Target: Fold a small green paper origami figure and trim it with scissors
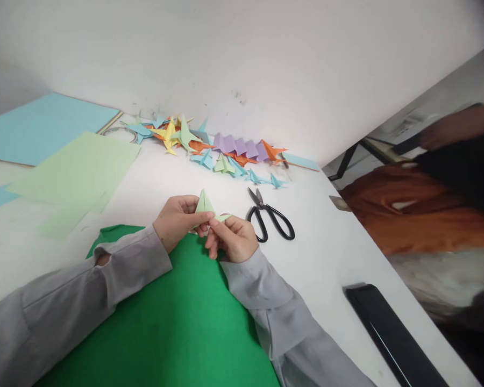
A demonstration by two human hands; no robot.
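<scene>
A small folded piece of light green paper (pixel 204 202) is pinched between both hands above the table's near edge. My left hand (pixel 181 217) holds it from the left, thumb pressed across its lower part, with a pointed flap standing up. My right hand (pixel 234 236) grips its lower right part, where a thin tip sticks out between the fingers. Just right of my right hand lie black-handled scissors (pixel 271 212), blades parted and pointing away. The paper's underside is hidden by my fingers.
Folded paper cranes (pixel 181 134) in several colours and a purple pleated strip (pixel 240 146) line the wall. Blue sheets (pixel 48 126) and light green sheets (pixel 76 169) lie left. A black case (pixel 391 333) rests at right. Beyond the table edge is another person (pixel 435 209).
</scene>
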